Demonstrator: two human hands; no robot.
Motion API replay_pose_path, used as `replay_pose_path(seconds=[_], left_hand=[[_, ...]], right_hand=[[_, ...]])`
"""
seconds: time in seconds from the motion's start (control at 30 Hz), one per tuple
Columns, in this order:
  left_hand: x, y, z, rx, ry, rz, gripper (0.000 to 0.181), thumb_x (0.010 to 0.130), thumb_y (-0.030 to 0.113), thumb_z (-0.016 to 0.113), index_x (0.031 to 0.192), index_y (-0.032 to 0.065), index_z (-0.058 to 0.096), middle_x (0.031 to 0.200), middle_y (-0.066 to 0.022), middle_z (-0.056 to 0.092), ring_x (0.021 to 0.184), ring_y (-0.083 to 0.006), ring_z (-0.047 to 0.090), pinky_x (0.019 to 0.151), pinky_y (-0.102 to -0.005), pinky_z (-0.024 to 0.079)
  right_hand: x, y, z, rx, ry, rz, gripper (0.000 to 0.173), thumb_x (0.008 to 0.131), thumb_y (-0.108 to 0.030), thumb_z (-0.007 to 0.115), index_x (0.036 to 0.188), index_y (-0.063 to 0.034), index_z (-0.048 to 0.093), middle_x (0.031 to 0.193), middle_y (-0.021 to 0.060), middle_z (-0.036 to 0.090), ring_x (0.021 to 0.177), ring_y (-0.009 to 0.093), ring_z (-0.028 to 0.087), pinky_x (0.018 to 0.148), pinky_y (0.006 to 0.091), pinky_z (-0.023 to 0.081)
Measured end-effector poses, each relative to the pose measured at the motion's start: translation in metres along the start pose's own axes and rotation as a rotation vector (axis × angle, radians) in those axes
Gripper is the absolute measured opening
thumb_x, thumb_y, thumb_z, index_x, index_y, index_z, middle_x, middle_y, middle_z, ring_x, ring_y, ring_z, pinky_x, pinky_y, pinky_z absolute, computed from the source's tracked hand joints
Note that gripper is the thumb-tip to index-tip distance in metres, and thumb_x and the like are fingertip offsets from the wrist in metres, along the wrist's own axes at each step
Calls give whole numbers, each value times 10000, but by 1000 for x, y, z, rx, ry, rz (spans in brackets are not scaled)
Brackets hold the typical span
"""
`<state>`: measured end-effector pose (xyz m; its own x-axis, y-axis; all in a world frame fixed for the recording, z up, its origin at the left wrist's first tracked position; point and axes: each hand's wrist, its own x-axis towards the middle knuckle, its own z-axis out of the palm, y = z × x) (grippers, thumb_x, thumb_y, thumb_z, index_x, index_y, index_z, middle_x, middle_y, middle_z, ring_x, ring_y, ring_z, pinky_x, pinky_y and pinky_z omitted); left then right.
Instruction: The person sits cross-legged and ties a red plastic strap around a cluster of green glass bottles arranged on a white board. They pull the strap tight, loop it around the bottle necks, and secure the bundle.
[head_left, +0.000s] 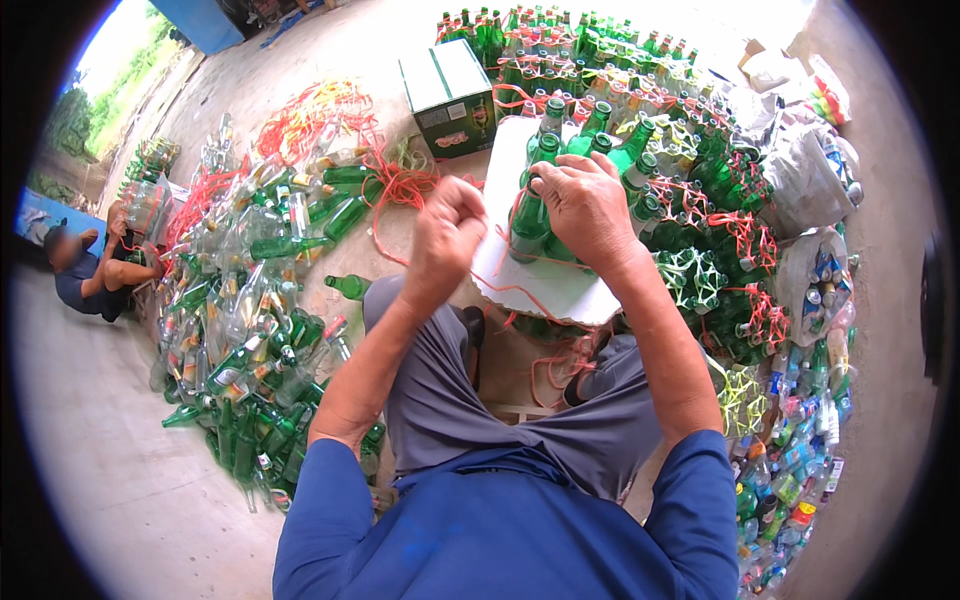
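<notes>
Several green glass bottles (531, 214) stand grouped on a white board (502, 262) before my knees. Over the nearest bottles is my right hand (585, 202), its fingers bent at their necks; whether it grips a neck or the cord there is unclear. My left hand (454, 232) is raised at the board's left edge with curled fingers, slightly blurred; what it holds, if anything, cannot be made out. A red plastic cord (517, 288) crosses the board and runs around the lower part of the bottles. More of it trails off the left side towards a red tangle (405, 180).
A big heap of loose glass bottles (247, 300) lies at left, with red cord (319, 112) behind. A green carton (454, 112) stands beyond the board. Bundled bottles (675, 150), bags of cans (814, 285) and plastic bottles (787, 480) fill the right. Another person (86, 270) sits far left.
</notes>
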<state>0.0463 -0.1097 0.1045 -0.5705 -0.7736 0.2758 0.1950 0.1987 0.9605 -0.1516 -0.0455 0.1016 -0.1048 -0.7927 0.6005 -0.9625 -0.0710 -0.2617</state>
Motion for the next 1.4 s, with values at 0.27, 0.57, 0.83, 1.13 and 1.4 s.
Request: replay_pose_path(seconds=[0.27,0.57,0.83,1.13,1.4], left_hand=[[-21,-4,21,388,-205,160,138,868,-82,532,930,39,555,696,-45,576,628,-106,582,588,-290,464],[-24,-8,14,-87,-69,-107,119,906,-46,538,961,58,549,814,36,547,738,-28,506,661,-188,415],[-17,7,12,-192,-21,-156,119,915,-50,548,989,44,543,877,15,577,780,-28,546,697,-196,449],[-17,3,21,-215,19,-125,155,917,-46,559,1018,71,563,784,54,553,612,7,427,523,-173,316],[-19,9,21,-222,22,-128,147,917,-40,563,1014,71,560,773,49,548,588,3,415,509,-180,306]], right_hand=[[-2,2,0,23,-11,17,203,926,-257,659,1034,-121,763,909,60,758,1036,256,689,1034,489,424],[-2,-1,-2,-12,-2,-10,214,932,-245,650,1076,-126,755,936,61,763,1057,266,683,1056,511,407],[-4,-2,-9,-29,-51,-51,347,886,-322,698,1145,-92,728,1002,89,759,1115,275,657,1089,520,375],[-7,-5,-7,-66,-22,-56,454,811,-337,768,1171,-69,701,979,84,754,1108,278,657,1099,534,363],[-8,-6,8,-75,66,-20,375,794,-241,784,1124,-75,716,983,104,745,1029,253,684,1059,498,410]])
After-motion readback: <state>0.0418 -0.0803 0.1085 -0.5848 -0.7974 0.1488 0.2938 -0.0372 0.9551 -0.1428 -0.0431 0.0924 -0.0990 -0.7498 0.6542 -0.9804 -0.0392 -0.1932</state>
